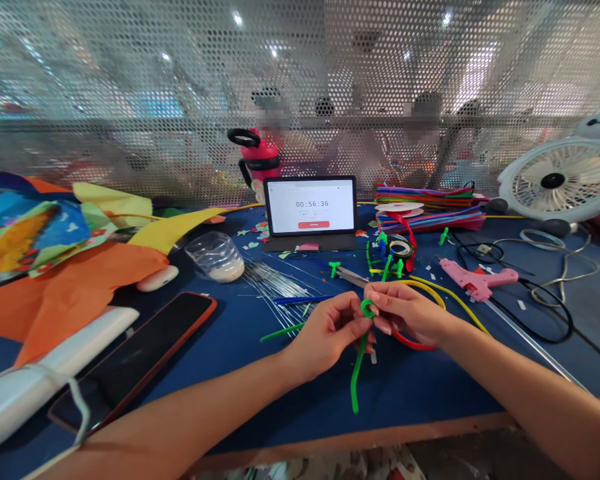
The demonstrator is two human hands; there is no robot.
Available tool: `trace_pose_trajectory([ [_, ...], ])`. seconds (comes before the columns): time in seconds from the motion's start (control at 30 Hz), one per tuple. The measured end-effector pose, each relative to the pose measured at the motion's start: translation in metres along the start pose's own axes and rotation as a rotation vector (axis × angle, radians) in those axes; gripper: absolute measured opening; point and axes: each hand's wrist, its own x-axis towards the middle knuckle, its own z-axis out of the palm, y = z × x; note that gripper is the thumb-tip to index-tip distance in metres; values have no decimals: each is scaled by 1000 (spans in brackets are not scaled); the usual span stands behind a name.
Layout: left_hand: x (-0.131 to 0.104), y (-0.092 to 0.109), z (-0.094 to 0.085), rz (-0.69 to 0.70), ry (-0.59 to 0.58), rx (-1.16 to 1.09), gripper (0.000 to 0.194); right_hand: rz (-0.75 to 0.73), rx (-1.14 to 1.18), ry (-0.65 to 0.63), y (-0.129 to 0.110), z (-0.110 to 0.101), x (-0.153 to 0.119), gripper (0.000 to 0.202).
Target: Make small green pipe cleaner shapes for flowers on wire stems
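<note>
Both hands meet over the front of the blue table, pinching one green pipe cleaner (357,380). A small loop is bent into it between the fingertips, and one tail hangs down below. My left hand (333,330) grips it from the left with thumb and fingers closed. From the right, my right hand (410,308) pinches the loop. Behind the hands lie scissors (354,277), partly hidden by the fingers, with yellow and red handles around my right hand. A blue pipe cleaner (300,300) and another green piece (281,333) rest left of my left hand.
A tablet (310,207) showing a timer stands at the back, beside a red bottle (265,157). Thin wires (280,287) and a clear cup (215,257) lie left of centre. A pink glue gun (480,279), pipe cleaner bundles (430,217) and a fan (555,180) are right. A phone (145,357) lies left.
</note>
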Motion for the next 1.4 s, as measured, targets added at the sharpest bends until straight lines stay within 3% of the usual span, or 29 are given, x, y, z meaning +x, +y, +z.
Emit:
trace_pose_trajectory([
  [0.5,-2,-2,3,1,49,76,21,42,97,49,1,2,2,31],
  [0.9,-4,0,4,30,12,115,18,53,85,-28,1,-1,0,29],
  [1.0,-2,-1,1,45,71,81,17,-70,-60,78,0,1,1,28],
  [1.13,-1,-1,-1,75,181,47,16,-402,-487,266,-2,3,0,16],
  [1.4,-2,0,0,82,145,6,18,-643,-960,316,-3,0,-5,13],
])
